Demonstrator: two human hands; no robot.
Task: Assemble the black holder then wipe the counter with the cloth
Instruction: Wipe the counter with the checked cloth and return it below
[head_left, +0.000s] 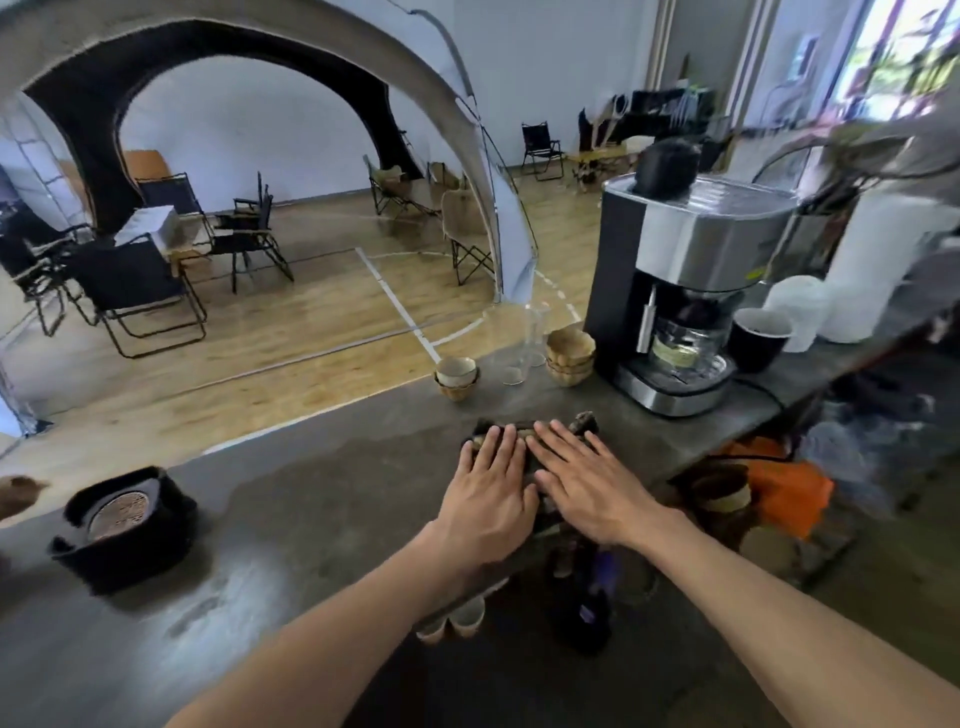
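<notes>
A dark cloth (582, 423) lies on the grey counter (311, 499), mostly hidden under my hands. My left hand (491, 486) and my right hand (587, 480) press flat on it side by side, fingers stretched forward. Only the cloth's far edge and right corner show past my fingertips. The black holder (124, 527) stands at the counter's left end, far from both hands, with a round brownish disc lying in its top. A darker wet patch spreads over the counter to the left of the cloth.
A coffee machine (680, 296) stands at the back right, with a dark cup (758, 338) and white containers beside it. Stacked paper cups (457, 376), a clear glass (514, 358) and filter stacks (570, 356) line the far edge. The near counter edge drops to shelves under my right arm.
</notes>
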